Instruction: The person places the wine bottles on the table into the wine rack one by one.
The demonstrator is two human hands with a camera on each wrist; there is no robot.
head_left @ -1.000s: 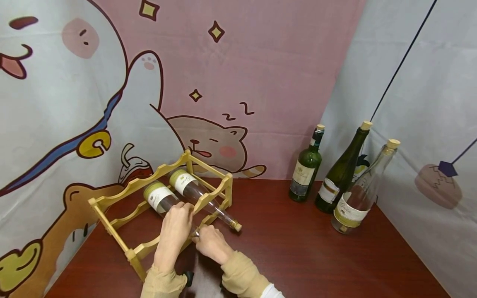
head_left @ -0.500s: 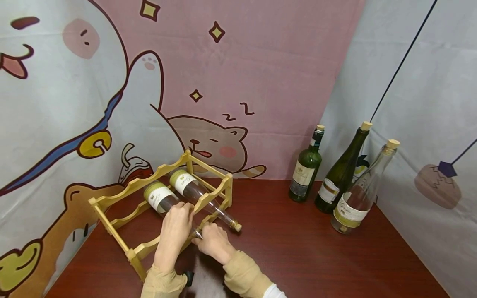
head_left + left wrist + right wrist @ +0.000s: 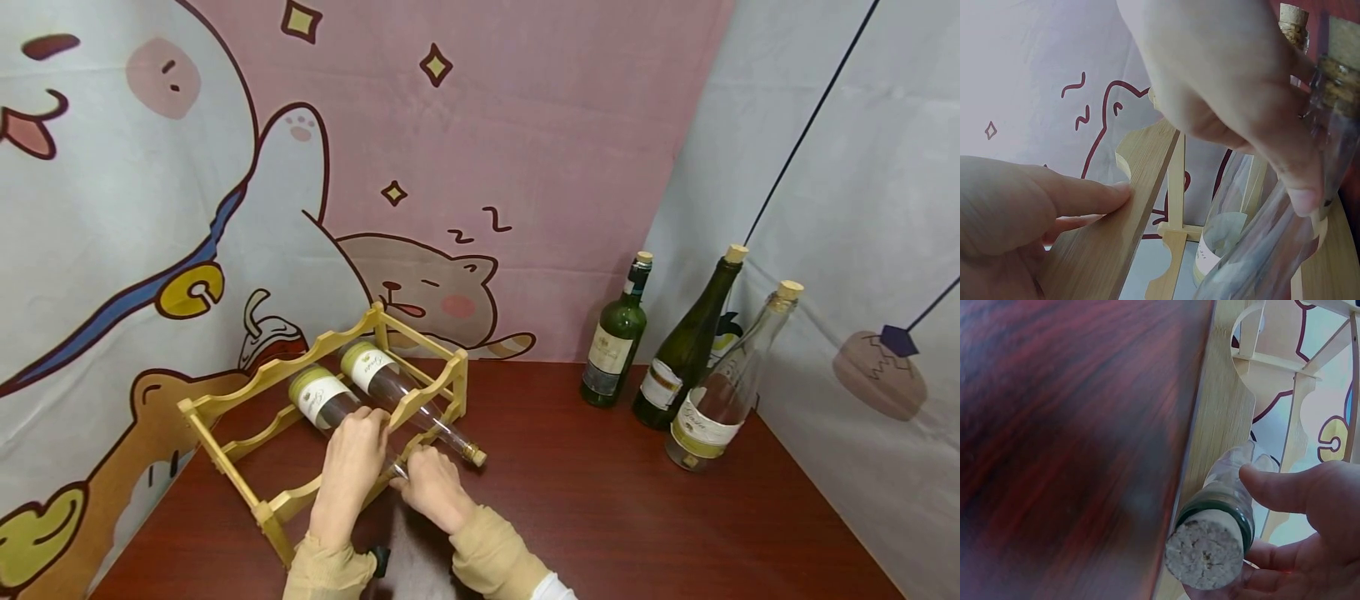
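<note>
In the head view a wooden wine rack (image 3: 262, 510) stands at the left of the table. Two clear bottles with white and yellow-green labels lie in its lower tier. My left hand (image 3: 352, 458) grips the upper front rail, its thumb (image 3: 1107, 197) flat against the wood in the left wrist view. Below that rail my right hand (image 3: 435, 487) holds the neck of the nearer bottle (image 3: 315, 392), thumb on the glass. That bottle's cork (image 3: 1205, 550) faces the right wrist camera. The other bottle (image 3: 369, 367) lies beside it, its corked neck sticking out past the front.
At the back right stand a green bottle (image 3: 615, 342), a darker green bottle (image 3: 686, 342) and a clear bottle (image 3: 708, 425), all corked. A printed cloth (image 3: 540, 125) hangs behind the dark red table (image 3: 600, 517).
My right hand has shifted slightly up and to the right at the bottle's neck. The left hand and the rack stay where they were.
</note>
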